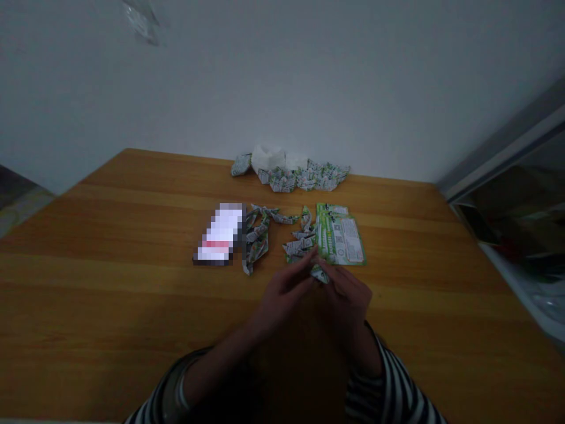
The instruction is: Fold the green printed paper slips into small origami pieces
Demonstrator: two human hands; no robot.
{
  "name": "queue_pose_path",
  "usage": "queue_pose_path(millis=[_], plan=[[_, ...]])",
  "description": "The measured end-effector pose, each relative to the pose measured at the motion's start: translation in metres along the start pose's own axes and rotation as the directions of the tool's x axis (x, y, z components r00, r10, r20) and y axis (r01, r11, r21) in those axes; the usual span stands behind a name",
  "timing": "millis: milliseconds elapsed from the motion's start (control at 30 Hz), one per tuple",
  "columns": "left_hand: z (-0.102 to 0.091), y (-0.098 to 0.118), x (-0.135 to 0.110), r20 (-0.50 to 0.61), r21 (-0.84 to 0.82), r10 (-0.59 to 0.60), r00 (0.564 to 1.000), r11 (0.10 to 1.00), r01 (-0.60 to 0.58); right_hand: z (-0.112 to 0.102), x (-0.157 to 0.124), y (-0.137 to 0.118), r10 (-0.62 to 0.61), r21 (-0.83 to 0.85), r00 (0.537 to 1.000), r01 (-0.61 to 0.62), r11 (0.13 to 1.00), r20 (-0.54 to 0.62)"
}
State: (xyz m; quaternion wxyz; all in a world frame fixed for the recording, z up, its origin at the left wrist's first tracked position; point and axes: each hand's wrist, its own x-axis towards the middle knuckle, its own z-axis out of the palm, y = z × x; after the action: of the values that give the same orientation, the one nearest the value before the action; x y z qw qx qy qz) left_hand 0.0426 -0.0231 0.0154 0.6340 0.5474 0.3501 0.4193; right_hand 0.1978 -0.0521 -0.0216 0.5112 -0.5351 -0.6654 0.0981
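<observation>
Where our left hand (285,288) and right hand (348,291) meet, low over the desk (132,282), our fingertips pinch a small green-and-white printed piece (320,274) between them, just in front of the flat packets (342,240). Those packets overlap, printed side up; we cannot tell whether anything is inside them. To their left we see folded printed strips (260,235), reaching across to a phone (220,232) with a lit screen. Near the wall we have a row of crumpled wrappers (304,178) with white crumpled material (268,158) behind; their contents we cannot make out.
</observation>
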Motion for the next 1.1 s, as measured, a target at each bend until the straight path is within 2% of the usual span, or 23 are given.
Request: queue_pose_path(millis=[67, 133, 300, 367, 467, 533, 600, 667, 733, 833, 900, 967, 1033, 1100], plan=[[0.002, 0.001, 0.000, -0.043, -0.117, -0.108, 0.993, 0.988, 0.102, 0.002, -0.002, -0.002, 0.012, 0.048, 1.000, -0.012, 0.999, -0.012], [0.003, -0.002, 0.002, -0.102, -0.156, -0.171, 0.980, 0.976, 0.154, 0.006, -0.001, -0.005, 0.034, 0.094, 0.999, -0.035, 0.995, 0.010], [-0.004, -0.009, 0.008, -0.249, -0.152, -0.175, 0.953, 0.978, 0.139, 0.009, 0.009, -0.012, 0.142, 0.313, 0.972, -0.197, 0.929, 0.190], [-0.008, -0.008, 0.009, -0.288, -0.089, -0.128, 0.949, 0.990, 0.107, 0.006, 0.013, -0.012, 0.220, 0.399, 0.939, -0.314, 0.861, 0.264], [-0.012, -0.009, 0.008, -0.303, 0.141, 0.026, 0.953, 0.990, 0.018, 0.002, 0.016, -0.011, 0.301, 0.436, 0.895, -0.426, 0.793, 0.328], [-0.013, -0.012, 0.005, -0.245, 0.358, 0.175, 0.954, 0.930, -0.079, 0.001, 0.016, -0.009, 0.341, 0.396, 0.887, -0.447, 0.802, 0.311], [-0.013, -0.016, 0.002, -0.140, 0.528, 0.295, 0.945, 0.830, -0.181, 0.002, 0.015, -0.009, 0.389, 0.362, 0.883, -0.464, 0.808, 0.263], [-0.012, -0.017, -0.001, -0.063, 0.603, 0.338, 0.939, 0.762, -0.234, 0.005, 0.014, -0.009, 0.433, 0.371, 0.872, -0.490, 0.789, 0.229], [-0.009, -0.015, -0.001, -0.067, 0.604, 0.319, 0.945, 0.767, -0.216, 0.006, 0.013, -0.011, 0.464, 0.387, 0.854, -0.521, 0.761, 0.236], [-0.004, -0.010, 0.000, -0.140, 0.479, 0.189, 0.972, 0.872, -0.100, 0.006, 0.011, -0.011, 0.495, 0.371, 0.846, -0.532, 0.761, 0.199], [-0.002, -0.009, 0.001, -0.130, 0.356, 0.055, 0.990, 0.934, -0.005, 0.005, 0.010, -0.011, 0.465, 0.317, 0.877, -0.477, 0.820, 0.119], [-0.001, -0.012, 0.003, -0.083, 0.312, -0.041, 0.996, 0.948, 0.065, 0.002, 0.010, -0.010, 0.366, 0.250, 0.929, -0.368, 0.896, 0.056], [-0.004, -0.016, 0.004, -0.047, 0.351, -0.073, 0.996, 0.933, 0.085, 0.001, 0.011, -0.011, 0.274, 0.217, 0.960, -0.278, 0.936, 0.053], [-0.007, -0.020, 0.004, -0.035, 0.429, -0.035, 0.999, 0.902, 0.047, 0.001, 0.013, -0.011, 0.270, 0.243, 0.958, -0.286, 0.927, 0.097]])
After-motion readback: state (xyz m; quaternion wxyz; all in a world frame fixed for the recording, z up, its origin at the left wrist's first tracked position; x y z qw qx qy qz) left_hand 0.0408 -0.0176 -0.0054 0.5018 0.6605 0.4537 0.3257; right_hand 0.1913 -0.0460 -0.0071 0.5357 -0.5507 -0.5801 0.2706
